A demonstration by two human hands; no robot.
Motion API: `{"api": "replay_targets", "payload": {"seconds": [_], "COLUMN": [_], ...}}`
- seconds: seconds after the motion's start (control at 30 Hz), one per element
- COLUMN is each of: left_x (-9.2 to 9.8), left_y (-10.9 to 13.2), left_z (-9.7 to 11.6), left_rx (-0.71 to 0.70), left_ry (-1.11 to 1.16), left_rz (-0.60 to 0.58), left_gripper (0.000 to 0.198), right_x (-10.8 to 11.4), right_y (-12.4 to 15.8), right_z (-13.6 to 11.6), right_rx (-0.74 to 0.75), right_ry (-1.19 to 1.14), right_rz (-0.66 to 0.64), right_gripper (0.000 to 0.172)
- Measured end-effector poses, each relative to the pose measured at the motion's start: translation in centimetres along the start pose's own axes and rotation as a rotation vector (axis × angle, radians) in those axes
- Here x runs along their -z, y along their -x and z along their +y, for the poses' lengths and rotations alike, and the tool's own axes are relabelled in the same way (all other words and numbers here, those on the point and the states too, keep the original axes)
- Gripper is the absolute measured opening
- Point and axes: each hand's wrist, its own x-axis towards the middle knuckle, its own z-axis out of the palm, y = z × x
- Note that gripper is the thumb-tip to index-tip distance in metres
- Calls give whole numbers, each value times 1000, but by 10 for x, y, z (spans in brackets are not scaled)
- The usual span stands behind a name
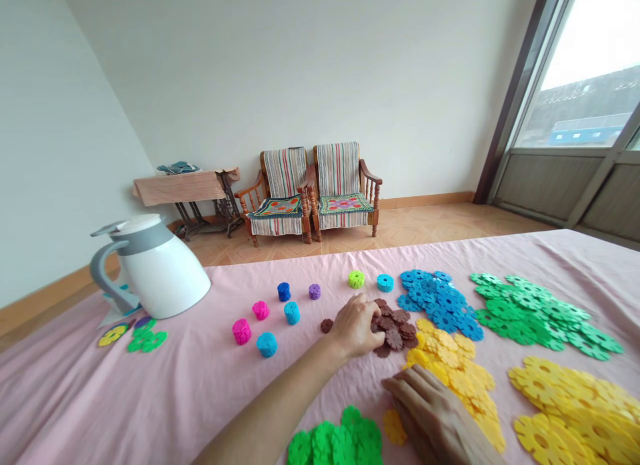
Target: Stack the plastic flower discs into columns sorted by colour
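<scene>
My left hand (356,325) reaches to the pile of brown flower-shaped plastic discs (394,333), its fingers curled round pieces at the pile's left side. A single brown disc (327,325) lies to the left of that hand. My right hand (435,408) rests palm down with fingers stretched out, beside a heap of yellow-orange discs (457,365). One orange disc (395,426) lies against its left side. Beyond the brown pile stand a lime stack (356,279) and a light blue stack (385,283). Blue discs (440,301) spread to the right.
Small stacks in pink (241,331), blue (267,344) and purple (315,291) stand left of centre. Green discs (543,311), yellow discs (575,411) and bright green discs (335,441) lie around. A white jug (167,271) stands left on the pink cloth (200,398); two chairs (340,185) are beyond.
</scene>
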Motion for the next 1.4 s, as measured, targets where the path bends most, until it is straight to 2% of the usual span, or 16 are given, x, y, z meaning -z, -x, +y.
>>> {"api": "replay_targets", "payload": {"seconds": [0.2, 0.47, 0.57, 0.67, 0.8, 0.97, 1.17, 1.33, 1.4], "left_x": [-2, -4, 0, 11, 39, 62, 59, 51, 49], "left_y": [-5, -9, -4, 3, 17, 38, 53, 54, 54], "left_z": [3, 7, 10, 10, -4, -31, -38, -43, -46], "left_rx": [-69, -98, -116, -107, -27, 128, 188, 204, 199], "left_ry": [2, -20, -37, -17, 16, -15, -44, -75, -75], "left_rz": [2, -17, 0, 52, 149, 126, 41, 18, -2], "left_gripper": [30, 24, 18, 13, 18, 19, 20, 15, 14], "right_x": [1, 0, 2, 3, 1, 0, -1, -10, -8], "right_y": [-1, -2, -4, -3, -1, -1, -1, -1, -2], "right_z": [-1, -2, -2, -2, -1, -2, -2, 4, 4], "right_rx": [25, 53, 39, 32, 1, 2, -8, 61, 59], "right_ry": [16, 33, 35, 34, 17, 14, -10, 0, 10], "right_rz": [30, 52, 36, 32, -6, 15, 35, 148, 129], "right_gripper": [22, 24, 24, 22, 23, 22, 23, 22, 20]}}
